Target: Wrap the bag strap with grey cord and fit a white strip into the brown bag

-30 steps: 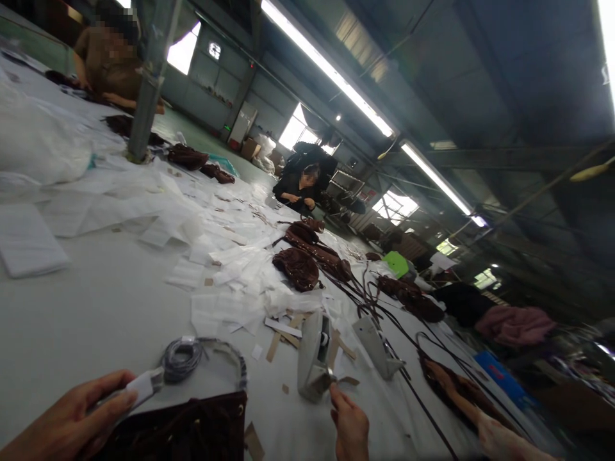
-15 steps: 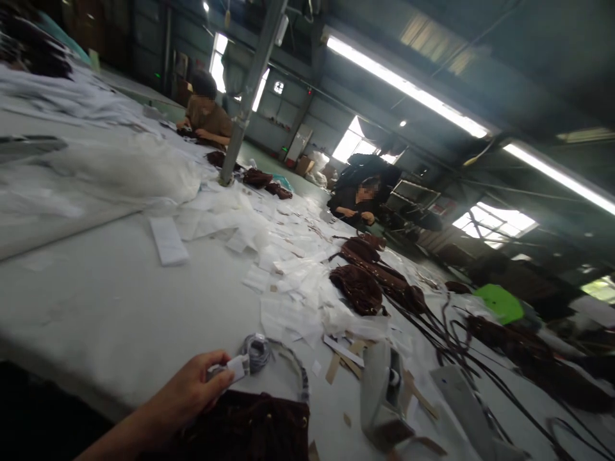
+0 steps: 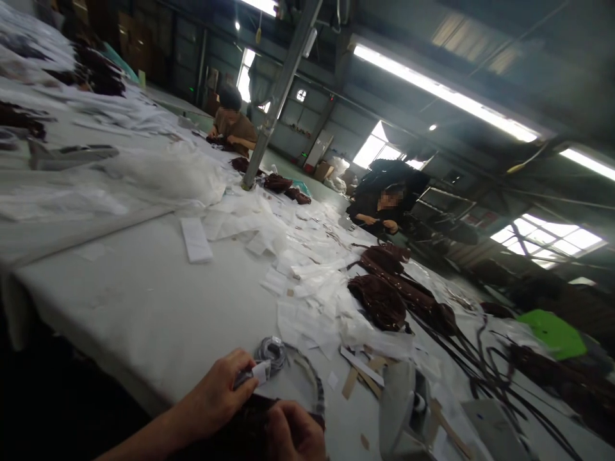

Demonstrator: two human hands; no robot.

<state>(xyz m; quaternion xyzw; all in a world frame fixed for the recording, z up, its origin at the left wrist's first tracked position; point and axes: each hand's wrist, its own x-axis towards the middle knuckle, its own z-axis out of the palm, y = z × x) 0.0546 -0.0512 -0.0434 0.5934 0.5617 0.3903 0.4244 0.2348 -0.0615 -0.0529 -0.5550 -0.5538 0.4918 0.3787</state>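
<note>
My left hand point(image 3: 223, 394) is closed, thumb against fingers, on a white wrapped end point(image 3: 262, 371) that joins a grey coiled strap point(image 3: 271, 353). Below it is a dark brown bag point(image 3: 250, 416), mostly covered by my hands and cut off by the lower edge. From beside the coil a wrapped handle point(image 3: 314, 378) arches down to the bag's right side. My right hand point(image 3: 295, 432) has its fingers curled in at the bag's top edge; whatever they may hold is hidden.
A grey tape dispenser point(image 3: 398, 410) stands to the right, among paper strips point(image 3: 361, 368). Brown bags point(image 3: 377, 301) with long straps lie beyond, near white wrapping sheets point(image 3: 307, 275). Two people work across the table point(image 3: 134, 307). A metal post point(image 3: 283, 89) rises at its far side.
My right hand has come into view at the bag's top edge. The view has swung a little left; my left hand keeps its hold on the white wrapped end.
</note>
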